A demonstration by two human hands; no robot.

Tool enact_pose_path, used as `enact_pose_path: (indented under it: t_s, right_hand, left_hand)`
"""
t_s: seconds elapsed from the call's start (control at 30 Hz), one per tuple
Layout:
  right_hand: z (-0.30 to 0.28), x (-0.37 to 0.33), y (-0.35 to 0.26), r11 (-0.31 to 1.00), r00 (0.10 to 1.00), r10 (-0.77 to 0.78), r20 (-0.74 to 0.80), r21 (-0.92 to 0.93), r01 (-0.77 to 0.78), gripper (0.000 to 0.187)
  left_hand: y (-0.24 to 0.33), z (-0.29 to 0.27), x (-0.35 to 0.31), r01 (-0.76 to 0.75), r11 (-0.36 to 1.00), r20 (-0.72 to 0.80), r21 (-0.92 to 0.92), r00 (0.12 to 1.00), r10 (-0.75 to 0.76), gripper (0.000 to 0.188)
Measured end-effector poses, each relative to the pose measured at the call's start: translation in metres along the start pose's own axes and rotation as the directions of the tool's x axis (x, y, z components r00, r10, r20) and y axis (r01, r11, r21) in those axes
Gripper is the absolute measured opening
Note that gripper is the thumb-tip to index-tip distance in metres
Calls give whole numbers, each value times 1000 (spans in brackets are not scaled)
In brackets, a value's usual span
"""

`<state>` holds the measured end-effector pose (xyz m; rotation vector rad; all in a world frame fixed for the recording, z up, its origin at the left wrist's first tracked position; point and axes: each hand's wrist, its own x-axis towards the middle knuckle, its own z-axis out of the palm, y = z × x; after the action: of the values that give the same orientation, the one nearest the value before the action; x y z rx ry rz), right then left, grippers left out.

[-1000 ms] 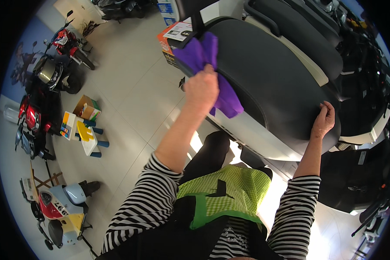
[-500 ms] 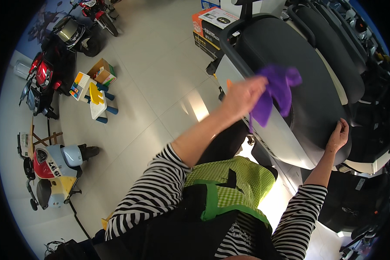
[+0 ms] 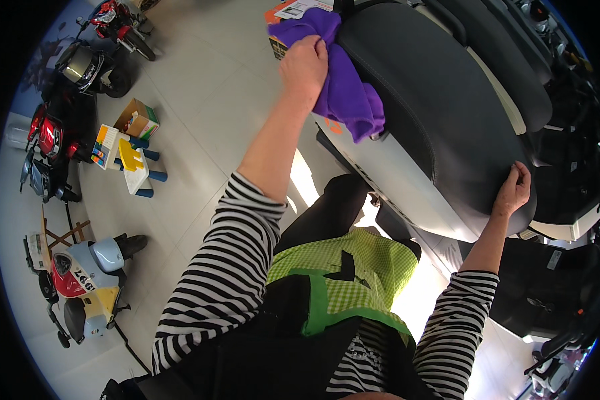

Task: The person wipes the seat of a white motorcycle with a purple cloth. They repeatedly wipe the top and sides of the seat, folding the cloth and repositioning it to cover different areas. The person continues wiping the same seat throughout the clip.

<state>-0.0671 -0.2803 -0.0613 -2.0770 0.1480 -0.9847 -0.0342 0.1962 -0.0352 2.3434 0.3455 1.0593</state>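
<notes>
A purple cloth (image 3: pixel 349 93) is bunched in my left hand (image 3: pixel 305 70), whose fingers are closed on it. It lies over the rear rail area beside a scooter's black seat (image 3: pixel 407 87), hiding most of that rail. One end of it hangs down to the white side panel (image 3: pixel 393 177). My right hand (image 3: pixel 513 190) rests on the seat near its other end, fingers slightly bent, with no cloth in it.
More dark scooter seats (image 3: pixel 500 53) stand close along the right. A box (image 3: pixel 278 48) sits behind the cloth. To the left are a small white table with a yellow-backed chair (image 3: pixel 132 157), an open carton (image 3: pixel 138 120) and several parked scooters, including a red, blue and yellow one (image 3: pixel 87 280).
My left hand has carried the purple cloth away from over the seat to the rear rail, up and leftward in view. My right hand stays on the seat.
</notes>
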Motion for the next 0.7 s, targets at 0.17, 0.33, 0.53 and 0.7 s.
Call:
enact_pose_path:
  t_s: [0.17,0.33,0.53,0.7]
  right_hand:
    - [0,2,4,998,999,51,17,24,-52,18]
    - [0,1,9,994,999,39,11,105,-40,20]
    - [-16,-75,2,936,925,-341,167,-30,350,37]
    - [-71,-242,12,992,911,-44,409,-93,90,48]
  left_hand:
    - [30,-5,-60,-79,989,-33,-127,997,76,18]
    - [66,5,-148,-313,937,189,-154,921,339,14]
    - [80,-4,-196,-64,921,546,-383,789,282,13]
    - [117,-24,-147,-155,618,265,-770,804,532,14]
